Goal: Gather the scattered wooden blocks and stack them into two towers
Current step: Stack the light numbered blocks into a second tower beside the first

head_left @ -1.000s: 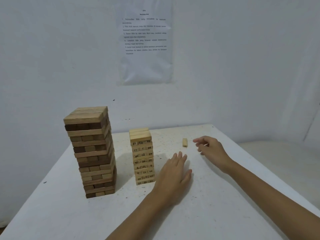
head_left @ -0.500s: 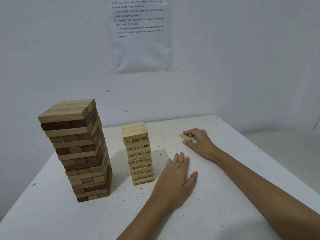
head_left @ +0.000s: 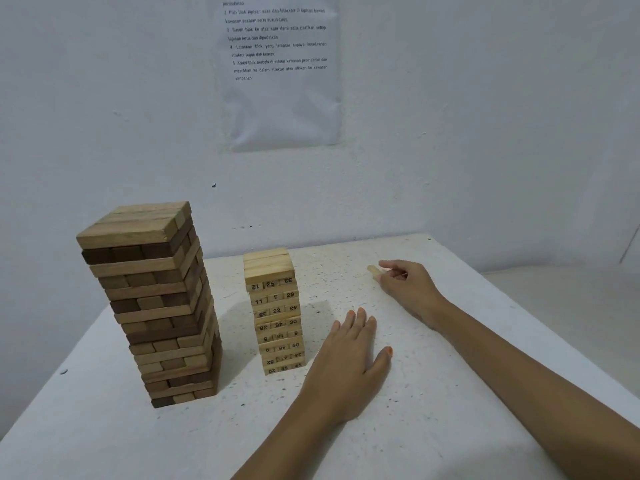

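Now the right hand (head_left: 408, 289) pinches a small pale block (head_left: 375, 270) between thumb and curled fingertips, low over the worktop (head_left: 450, 410). The block is blurred, so I cannot tell whether it touches the surface. The left hand (head_left: 349, 362) lies flat, fingers straight, holding nothing. The right hand is at its 1 o'clock. Just beside it at 10 o'clock stands the numbered pale tower (head_left: 275, 313), with the taller brown tower (head_left: 152, 303) at that tower's 9 o'clock.
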